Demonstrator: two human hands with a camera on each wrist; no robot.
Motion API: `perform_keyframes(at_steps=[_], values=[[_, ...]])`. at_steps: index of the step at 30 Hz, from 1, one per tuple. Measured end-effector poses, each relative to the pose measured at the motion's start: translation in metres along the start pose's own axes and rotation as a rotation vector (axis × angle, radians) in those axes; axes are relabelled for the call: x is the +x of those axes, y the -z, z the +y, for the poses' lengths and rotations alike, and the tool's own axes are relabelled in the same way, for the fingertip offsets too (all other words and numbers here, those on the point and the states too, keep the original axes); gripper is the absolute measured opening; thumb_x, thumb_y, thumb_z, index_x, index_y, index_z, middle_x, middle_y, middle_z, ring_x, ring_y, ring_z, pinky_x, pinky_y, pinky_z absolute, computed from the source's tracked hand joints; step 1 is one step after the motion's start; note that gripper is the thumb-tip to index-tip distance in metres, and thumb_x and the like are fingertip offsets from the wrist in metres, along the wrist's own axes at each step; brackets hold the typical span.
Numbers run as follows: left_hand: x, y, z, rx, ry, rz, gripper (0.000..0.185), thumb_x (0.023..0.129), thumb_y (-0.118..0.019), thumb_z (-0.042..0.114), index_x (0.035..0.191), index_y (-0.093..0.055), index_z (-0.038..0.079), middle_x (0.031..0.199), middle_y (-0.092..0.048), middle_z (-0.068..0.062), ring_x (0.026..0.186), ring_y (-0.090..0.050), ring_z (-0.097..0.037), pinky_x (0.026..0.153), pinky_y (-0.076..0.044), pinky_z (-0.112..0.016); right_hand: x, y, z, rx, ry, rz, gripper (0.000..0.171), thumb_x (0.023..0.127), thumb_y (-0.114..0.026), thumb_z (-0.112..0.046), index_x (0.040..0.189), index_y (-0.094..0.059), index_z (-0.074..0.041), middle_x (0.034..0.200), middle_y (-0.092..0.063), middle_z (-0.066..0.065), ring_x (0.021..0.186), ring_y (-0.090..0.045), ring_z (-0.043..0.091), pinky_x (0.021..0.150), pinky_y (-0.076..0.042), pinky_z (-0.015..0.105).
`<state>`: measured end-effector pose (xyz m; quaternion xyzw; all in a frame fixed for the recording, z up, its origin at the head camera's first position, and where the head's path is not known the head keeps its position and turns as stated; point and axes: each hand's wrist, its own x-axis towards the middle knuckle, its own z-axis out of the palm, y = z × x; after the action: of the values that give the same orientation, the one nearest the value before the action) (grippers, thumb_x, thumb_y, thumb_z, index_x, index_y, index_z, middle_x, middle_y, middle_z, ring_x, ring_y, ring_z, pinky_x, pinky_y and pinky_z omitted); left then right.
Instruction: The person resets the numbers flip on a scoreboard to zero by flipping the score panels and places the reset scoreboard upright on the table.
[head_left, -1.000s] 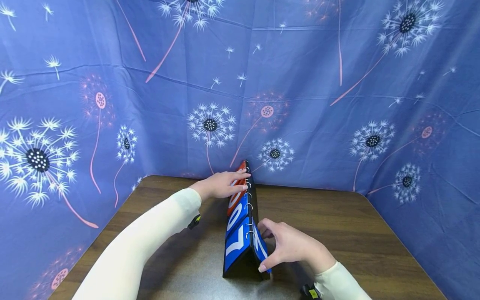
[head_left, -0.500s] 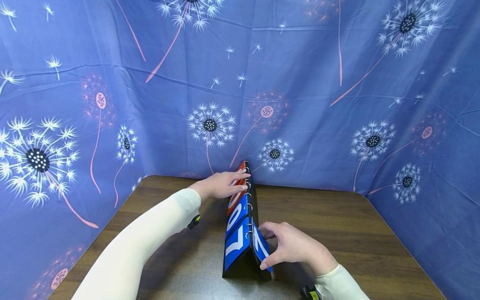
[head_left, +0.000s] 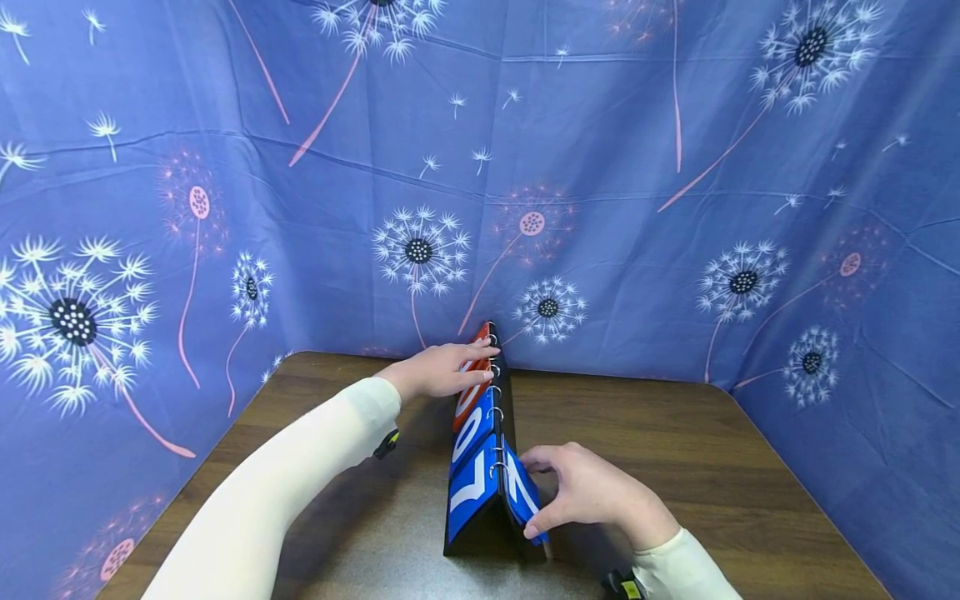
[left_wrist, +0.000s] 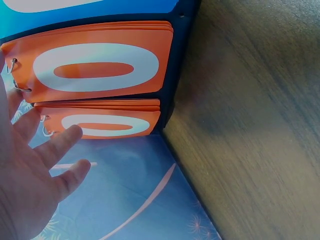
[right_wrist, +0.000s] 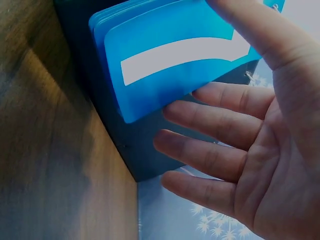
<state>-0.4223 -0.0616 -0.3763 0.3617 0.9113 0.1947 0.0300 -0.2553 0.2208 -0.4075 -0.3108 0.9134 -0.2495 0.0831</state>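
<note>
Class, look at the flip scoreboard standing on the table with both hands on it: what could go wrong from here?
The right hand pinches one blue card off the stack; it might catch two cards or strain the rings. The scoreboard stands as a narrow tent, and the left hand only rests on the orange end, so it could tip or slide.

Flip scoreboard (head_left: 480, 450) stands tent-style, mid table (head_left: 675, 450), spine running away from viewer. Left hand (head_left: 442, 371) rests flat on far top edge, over orange cards (head_left: 471, 392). Right hand (head_left: 585, 492) on near right side, thumb + fingers pinching a blue card (head_left: 522, 493). Blue dandelion cloth (head_left: 637, 208) all round.
</note>
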Motion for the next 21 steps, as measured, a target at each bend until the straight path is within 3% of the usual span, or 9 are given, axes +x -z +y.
perform_keyframes(at_steps=[7, 14, 21], values=[[-0.001, 0.000, 0.000, 0.004, -0.008, 0.004, 0.063, 0.098, -0.039, 0.075, 0.156, -0.032, 0.052, 0.173, -0.021, 0.008, 0.158, -0.029, -0.026, 0.126, -0.027, -0.056, -0.003, 0.004, 0.002, 0.058, -0.017, -0.023, 0.074, 0.070, -0.088, -0.060, 0.129, -0.064, -0.020, 0.118, -0.073, -0.012, 0.112, -0.070, 0.017, 0.097, -0.058, 0.048], [-0.002, 0.000, 0.003, 0.003, 0.004, 0.002, 0.064, 0.099, -0.041, 0.073, 0.158, -0.032, 0.050, 0.173, -0.021, 0.009, 0.158, -0.029, -0.029, 0.126, -0.027, -0.058, -0.007, 0.009, 0.006, 0.054, -0.017, -0.031, 0.072, 0.069, -0.091, -0.052, 0.126, -0.059, -0.023, 0.111, -0.069, -0.011, 0.105, -0.065, 0.012, 0.088, -0.060, 0.039], [-0.003, 0.002, 0.004, -0.009, -0.004, -0.004, 0.069, 0.099, -0.042, 0.071, 0.160, -0.035, 0.038, 0.173, -0.020, 0.007, 0.158, -0.028, -0.031, 0.125, -0.026, -0.061, -0.011, 0.019, 0.009, 0.074, -0.009, -0.031, 0.067, 0.070, -0.090, -0.049, 0.125, -0.060, -0.023, 0.110, -0.069, -0.011, 0.105, -0.064, 0.014, 0.090, -0.058, 0.038]])
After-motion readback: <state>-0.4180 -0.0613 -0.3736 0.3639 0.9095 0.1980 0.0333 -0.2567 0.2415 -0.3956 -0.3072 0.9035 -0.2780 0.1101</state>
